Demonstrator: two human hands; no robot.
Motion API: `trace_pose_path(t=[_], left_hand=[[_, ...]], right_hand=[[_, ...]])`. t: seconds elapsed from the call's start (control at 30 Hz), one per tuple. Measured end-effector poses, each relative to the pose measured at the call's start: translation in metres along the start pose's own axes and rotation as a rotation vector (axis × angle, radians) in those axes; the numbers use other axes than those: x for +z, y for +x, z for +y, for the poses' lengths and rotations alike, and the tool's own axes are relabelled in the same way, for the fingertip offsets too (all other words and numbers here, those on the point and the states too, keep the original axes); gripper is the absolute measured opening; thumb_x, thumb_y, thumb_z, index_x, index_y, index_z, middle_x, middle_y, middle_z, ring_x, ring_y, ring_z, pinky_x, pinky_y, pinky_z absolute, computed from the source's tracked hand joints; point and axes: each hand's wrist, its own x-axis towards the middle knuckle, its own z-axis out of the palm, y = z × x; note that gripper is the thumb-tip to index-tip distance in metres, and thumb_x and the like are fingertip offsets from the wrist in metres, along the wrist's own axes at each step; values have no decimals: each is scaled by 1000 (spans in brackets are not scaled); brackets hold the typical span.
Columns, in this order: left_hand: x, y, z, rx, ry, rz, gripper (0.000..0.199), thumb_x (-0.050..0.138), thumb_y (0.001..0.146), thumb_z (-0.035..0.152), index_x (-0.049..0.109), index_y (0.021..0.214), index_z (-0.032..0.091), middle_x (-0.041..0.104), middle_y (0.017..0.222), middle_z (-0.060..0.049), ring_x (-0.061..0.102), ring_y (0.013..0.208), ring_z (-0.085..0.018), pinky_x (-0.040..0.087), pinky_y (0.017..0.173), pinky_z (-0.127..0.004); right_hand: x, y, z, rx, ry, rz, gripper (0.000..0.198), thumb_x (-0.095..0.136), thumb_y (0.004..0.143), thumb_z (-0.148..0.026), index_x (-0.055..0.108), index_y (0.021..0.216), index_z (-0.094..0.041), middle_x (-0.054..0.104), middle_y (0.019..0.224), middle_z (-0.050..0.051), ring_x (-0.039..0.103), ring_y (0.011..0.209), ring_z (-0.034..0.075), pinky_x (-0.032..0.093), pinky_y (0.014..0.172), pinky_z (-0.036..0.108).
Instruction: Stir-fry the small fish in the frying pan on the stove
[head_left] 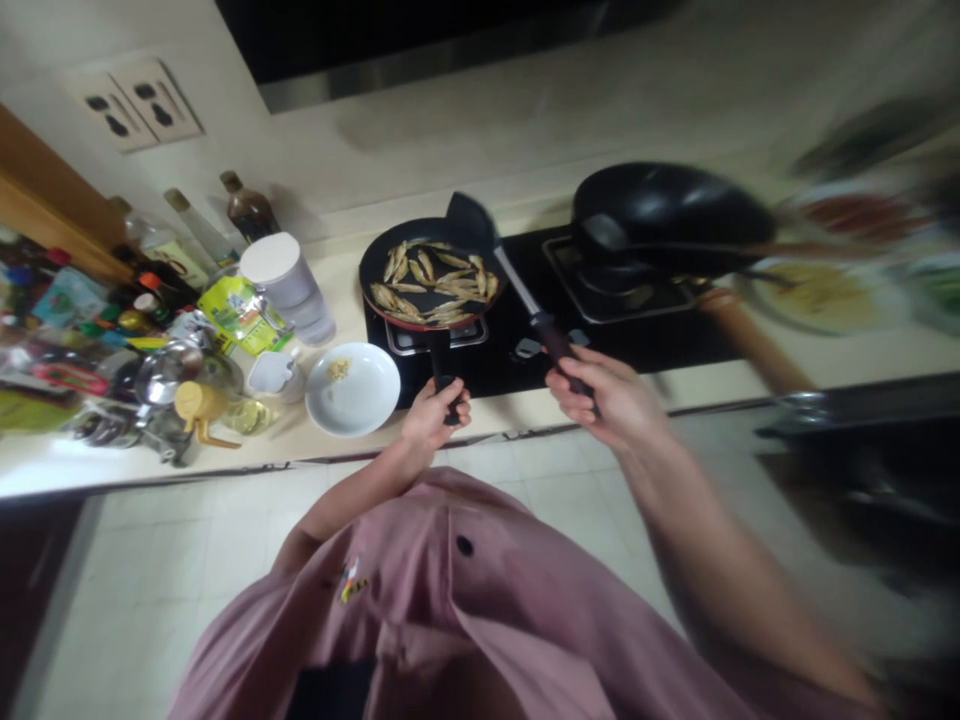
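My left hand [431, 415] is closed around the black handle of a frying pan [429, 305], which sits on the left burner. Several small browned fish [459, 288] lie spread over the pan's bottom. In my right hand [607, 395] is the dark handle of a spatula [521, 280], gripped with the fingers wrapped round it. Its black blade is tilted up over the right rim of the pan and covers part of that edge. Whether the blade touches the pan I cannot tell.
A black wok [667, 205] rests on the right burner, its wooden handle [761, 340] jutting toward the counter edge. Left of the stove stand a white plate [356, 400] with chopped bits, a lidded container [289, 285], and crowded bottles. Blurred plates of food [825, 295] lie at right.
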Motion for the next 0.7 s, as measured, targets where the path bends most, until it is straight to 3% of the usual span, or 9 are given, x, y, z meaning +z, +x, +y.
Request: trace_pose_path(t=[0.17, 0.4, 0.7], left_hand=[[0, 0, 0, -8, -10, 7, 39, 79, 67, 25, 45, 82, 17, 53, 68, 1, 42, 49, -3, 30, 47, -17], [7, -4, 2, -20, -16, 56, 37, 78, 69, 23, 43, 80, 17, 53, 67, 1, 43, 49, -4, 31, 46, -17], [0, -1, -3, -16, -38, 0, 39, 79, 68, 26, 45, 82, 18, 53, 69, 1, 44, 51, -4, 32, 47, -18]], right_hand=[[-7, -8, -4, -19, -58, 67, 24, 68, 65, -23, 54, 85, -19, 50, 61, -2, 33, 43, 3, 18, 35, 15], [-15, -13, 15, 41, -167, 118, 31, 72, 61, -28, 51, 80, -18, 48, 58, -4, 32, 42, 2, 17, 34, 14], [-23, -56, 14, 93, -246, 112, 35, 73, 63, -34, 55, 89, -19, 47, 58, -5, 30, 40, 2, 17, 34, 14]])
